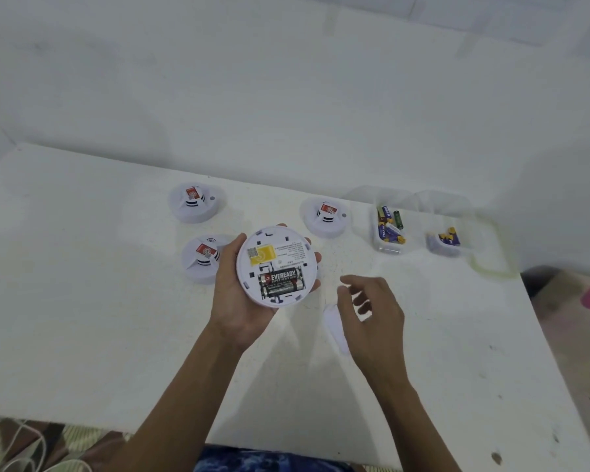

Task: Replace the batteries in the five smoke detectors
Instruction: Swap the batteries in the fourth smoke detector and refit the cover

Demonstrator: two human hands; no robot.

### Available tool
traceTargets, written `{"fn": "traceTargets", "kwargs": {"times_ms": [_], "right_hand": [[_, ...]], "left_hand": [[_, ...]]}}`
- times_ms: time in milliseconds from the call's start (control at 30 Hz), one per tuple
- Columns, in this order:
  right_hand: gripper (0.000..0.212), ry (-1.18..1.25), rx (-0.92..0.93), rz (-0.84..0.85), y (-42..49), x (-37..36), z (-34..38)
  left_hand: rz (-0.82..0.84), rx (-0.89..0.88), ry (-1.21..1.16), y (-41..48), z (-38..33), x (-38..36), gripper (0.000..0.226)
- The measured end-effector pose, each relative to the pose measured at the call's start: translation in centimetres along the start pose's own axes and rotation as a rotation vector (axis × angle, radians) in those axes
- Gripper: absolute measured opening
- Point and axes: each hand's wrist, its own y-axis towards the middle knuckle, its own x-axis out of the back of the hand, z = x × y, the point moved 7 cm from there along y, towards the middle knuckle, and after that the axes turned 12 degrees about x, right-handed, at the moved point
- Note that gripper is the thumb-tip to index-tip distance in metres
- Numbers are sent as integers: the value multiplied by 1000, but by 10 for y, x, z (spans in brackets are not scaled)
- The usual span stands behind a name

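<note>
White table (99,318) is carrying everything; three smoke detectors are sitting dome-up on it, far left (194,202), near left (203,258) and centre right (326,216), a fifth not being visible. Left hand (234,301) is cradling the open detector (277,265) back-up above the table, fingers wrapping its rim, two black batteries (281,284) lying side by side in the bay. Right hand (372,311) is hovering loose and half-curled, gripping nothing, above a white piece (336,330), likely the removed cover. Risks as I am judging them: detector is resting only on a palm, so prying a cell could be tipping it out; sprung cells could be rolling off the table edge; fresh cells could be going in reversed; used and new cells could be getting mixed. Larger clear tub (390,248) is holding several mixed batteries, green and purple-yellow; smaller clear tub (445,248) just beside it is holding a few purple-yellow ones. Which tub is the spent stock, cannot tell.
</note>
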Motion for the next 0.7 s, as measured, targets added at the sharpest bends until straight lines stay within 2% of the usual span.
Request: {"fn": "traceTargets", "kwargs": {"times_ms": [100, 267, 533, 700], "right_hand": [[23, 79, 215, -13, 15, 12, 53], [20, -32, 474, 172, 23, -2, 93], [12, -116, 624, 389, 32, -21, 103], [12, -170, 696, 546, 37, -27, 107]], "left_hand": [[-65, -26, 13, -2, 0, -1, 48], [-141, -44, 76, -4, 0, -2, 45], [-121, 38, 88, -6, 5, -7, 51], [-173, 75, 94, -7, 7, -1, 51]]}}
